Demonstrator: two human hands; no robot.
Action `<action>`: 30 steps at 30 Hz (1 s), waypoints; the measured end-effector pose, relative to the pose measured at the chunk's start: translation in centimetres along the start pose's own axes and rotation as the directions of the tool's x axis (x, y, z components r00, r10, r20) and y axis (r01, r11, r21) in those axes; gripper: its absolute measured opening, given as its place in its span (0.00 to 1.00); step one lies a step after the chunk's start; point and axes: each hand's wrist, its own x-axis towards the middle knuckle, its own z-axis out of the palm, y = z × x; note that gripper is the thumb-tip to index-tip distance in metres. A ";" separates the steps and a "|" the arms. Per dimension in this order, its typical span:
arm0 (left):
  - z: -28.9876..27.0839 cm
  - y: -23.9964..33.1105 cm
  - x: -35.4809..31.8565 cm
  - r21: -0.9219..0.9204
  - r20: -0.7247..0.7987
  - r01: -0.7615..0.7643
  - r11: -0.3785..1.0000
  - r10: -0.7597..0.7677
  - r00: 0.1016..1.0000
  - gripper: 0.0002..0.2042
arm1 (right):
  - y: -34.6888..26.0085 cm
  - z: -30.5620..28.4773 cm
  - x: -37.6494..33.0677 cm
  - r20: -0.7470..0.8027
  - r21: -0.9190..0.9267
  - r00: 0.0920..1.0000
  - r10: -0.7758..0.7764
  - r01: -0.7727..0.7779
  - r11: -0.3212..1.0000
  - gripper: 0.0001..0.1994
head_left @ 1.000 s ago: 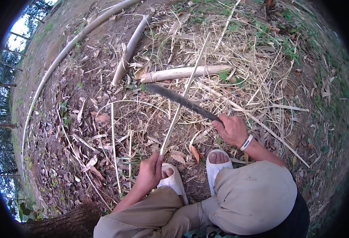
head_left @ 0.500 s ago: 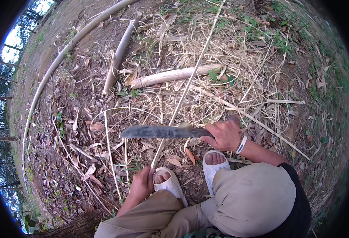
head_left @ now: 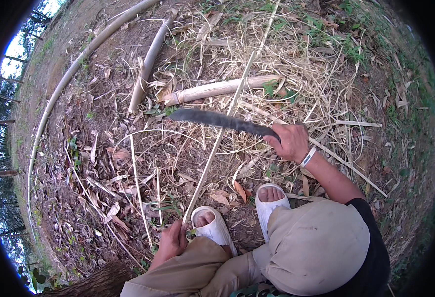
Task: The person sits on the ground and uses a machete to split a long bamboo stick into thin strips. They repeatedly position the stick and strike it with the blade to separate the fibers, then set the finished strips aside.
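Observation:
My right hand (head_left: pixel 292 141) is wrapped round the handle of a machete (head_left: pixel 212 118). Its dark, worn blade points left and lies across a long pale bamboo strip (head_left: pixel 207 166) about midway along; whether the edge touches it I cannot tell. Beside my left shoe, my left hand (head_left: pixel 172 239) pinches the strip's near end. From there the strip slants up and away to the far right, passing over a cut bamboo piece (head_left: pixel 202 93) on the ground. Thin curled bamboo shavings (head_left: pixel 321 94) lie in a heap around the strip's far half.
A long bamboo pole (head_left: pixel 59 89) curves along the left, with a shorter bamboo length (head_left: pixel 148 69) beside it. Other thin strips (head_left: pixel 137 183) lie among dry leaves. My white slip-on shoes (head_left: pixel 217 230) stand close to the strip. A tree trunk (head_left: pixel 96 281) is at the lower left.
My right hand and the machete have moved away from me along the strip, and the blade now tilts, tip higher. My left hand has shifted slightly nearer me, still holding the strip.

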 end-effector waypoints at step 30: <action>2.3 -7.8 -9.9 0.306 -0.026 0.015 0.952 -0.008 1.000 0.10 | -1.4 -1.2 -0.2 0.053 -0.031 0.995 -0.082 0.083 0.996 0.25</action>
